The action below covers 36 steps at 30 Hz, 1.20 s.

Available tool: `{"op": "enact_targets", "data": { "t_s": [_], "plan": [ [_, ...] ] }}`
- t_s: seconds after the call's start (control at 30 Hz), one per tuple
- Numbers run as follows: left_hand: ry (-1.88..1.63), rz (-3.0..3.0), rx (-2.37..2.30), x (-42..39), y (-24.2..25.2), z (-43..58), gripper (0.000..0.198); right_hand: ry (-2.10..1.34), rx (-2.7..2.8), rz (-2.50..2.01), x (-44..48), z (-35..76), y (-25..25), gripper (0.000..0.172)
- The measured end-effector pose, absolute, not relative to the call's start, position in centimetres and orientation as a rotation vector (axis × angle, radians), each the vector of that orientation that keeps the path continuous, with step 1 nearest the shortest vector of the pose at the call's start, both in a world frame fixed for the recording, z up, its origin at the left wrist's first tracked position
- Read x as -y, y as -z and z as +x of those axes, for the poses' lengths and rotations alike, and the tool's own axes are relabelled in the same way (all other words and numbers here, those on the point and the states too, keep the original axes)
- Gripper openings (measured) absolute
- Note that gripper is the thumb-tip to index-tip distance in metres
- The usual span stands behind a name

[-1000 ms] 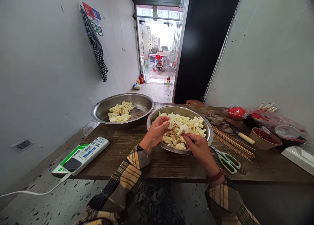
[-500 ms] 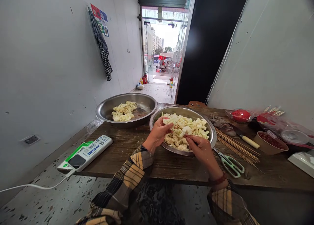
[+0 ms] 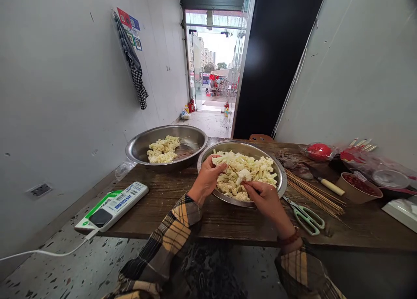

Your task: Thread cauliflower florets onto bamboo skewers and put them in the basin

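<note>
My left hand [image 3: 208,176] is closed around pale cauliflower pieces [image 3: 222,161] over the near left side of a steel basin [image 3: 282,182]. A thin skewer points out of these pieces toward my right hand; how far it runs inside my grip is hidden. Between the fingertips of my right hand [image 3: 265,198] is a small cauliflower floret [image 3: 243,176], held close to the skewer's tip. Whether the tip touches it I cannot tell. Loose cauliflower [image 3: 265,168] fills the basin below both hands.
Left of it stands a second steel basin [image 3: 195,139] with skewered cauliflower [image 3: 163,149]. To the right lie bamboo skewers [image 3: 314,194], green-handled scissors [image 3: 308,218], a wooden-handled knife [image 3: 331,187] and a paper bowl [image 3: 360,188]. A white device [image 3: 122,205] with a cable sits at left.
My right hand has brought the floret slightly left, nearer the skewer and the pieces in my left hand. The whole view has shifted a little; the basins stay in place.
</note>
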<state>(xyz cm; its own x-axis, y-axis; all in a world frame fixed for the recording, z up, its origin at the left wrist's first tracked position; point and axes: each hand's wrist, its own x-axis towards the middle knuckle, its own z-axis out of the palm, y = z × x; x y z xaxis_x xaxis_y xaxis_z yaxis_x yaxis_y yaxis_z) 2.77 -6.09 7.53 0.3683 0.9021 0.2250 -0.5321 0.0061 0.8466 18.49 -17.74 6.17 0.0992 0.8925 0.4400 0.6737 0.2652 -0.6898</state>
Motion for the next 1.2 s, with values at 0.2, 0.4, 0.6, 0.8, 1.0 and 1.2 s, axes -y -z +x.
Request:
{"op": "enact_targets", "data": {
  "t_s": [0.2, 0.4, 0.6, 0.8, 1.0, 1.2],
  "plan": [
    [-1.235, 1.085, -0.499, 6.12, -7.42, 2.71, 0.035, -0.287, 1.639, -1.477, 17.6, 18.41, -6.13, 0.038],
    [-1.258, 1.17, -0.573, 6.2, -7.23, 2.69, 0.035, -0.228, 1.684, -1.489, 17.43, 18.47, -6.04, 0.039],
    [-1.218, 1.274, -0.594, 6.24, -7.03, 2.72, 0.036, -0.23, 1.668, -1.503, 17.42, 18.37, -6.1, 0.039],
    [-1.162, 1.342, -0.603, 6.29, -6.96, 2.78, 0.034, -0.238, 1.633, -1.485, 17.36, 18.43, -5.91, 0.038],
    [-1.162, 1.186, -0.491, 6.94, -7.64, 2.69, 0.031, -0.263, 1.573, -1.458, 17.4, 18.43, -5.52, 0.037],
    [-1.156, 1.085, -0.483, 6.94, -7.57, 2.73, 0.027, -0.286, 1.549, -1.447, 17.39, 18.45, -5.22, 0.036]
  ]
}}
